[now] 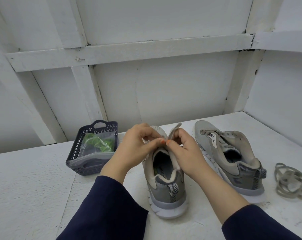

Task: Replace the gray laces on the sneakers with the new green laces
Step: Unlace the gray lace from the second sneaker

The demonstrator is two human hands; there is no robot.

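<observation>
A grey sneaker (pixel 165 186) stands in front of me, heel towards me, its tongue pulled up. My left hand (pixel 134 149) and my right hand (pixel 185 149) meet over its eyelets, fingertips pinching the grey lace (pixel 147 155) there. A second grey sneaker (pixel 230 153) lies to the right with bare eyelets. A loose grey lace (pixel 290 181) is bunched at the far right. Green laces (pixel 98 142) lie in a clear bag inside the dark basket (pixel 77 153) on the left.
Everything rests on a white painted shelf (pixel 29 184) with a white framed wall (pixel 146 54) close behind. The basket stands near the shelf's back edge. My dark sleeves reach in from the bottom.
</observation>
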